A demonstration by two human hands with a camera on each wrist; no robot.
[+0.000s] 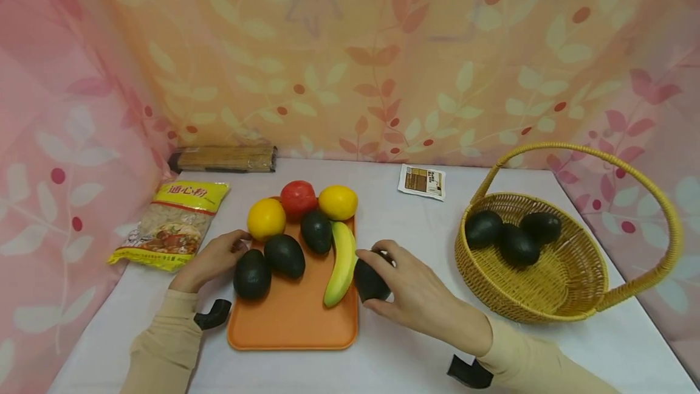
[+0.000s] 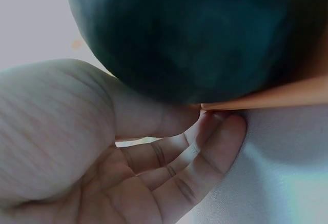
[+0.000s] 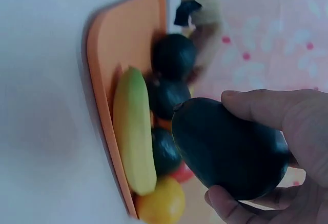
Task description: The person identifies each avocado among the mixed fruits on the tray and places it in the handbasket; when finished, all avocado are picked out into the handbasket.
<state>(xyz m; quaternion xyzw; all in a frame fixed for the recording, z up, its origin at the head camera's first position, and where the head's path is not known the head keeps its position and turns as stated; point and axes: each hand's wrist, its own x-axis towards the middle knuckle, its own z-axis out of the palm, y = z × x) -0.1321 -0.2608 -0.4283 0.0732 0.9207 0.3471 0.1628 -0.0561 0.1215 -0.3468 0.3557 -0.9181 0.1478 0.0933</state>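
Observation:
My right hand holds a dark avocado just right of the orange tray; in the right wrist view, thumb and fingers curl round this avocado. My left hand is at the tray's left edge, and in the left wrist view its thumb and fingertips pinch the rim beside another avocado. On the tray lie three avocados, a banana, an orange, a red round fruit and a yellow lemon-like fruit.
At the right stands a wicker basket with a tall handle and three avocados inside. A yellow pasta bag lies left of the tray. Farther back are a rolled bamboo mat and a small sachet. Patterned curtains surround the table.

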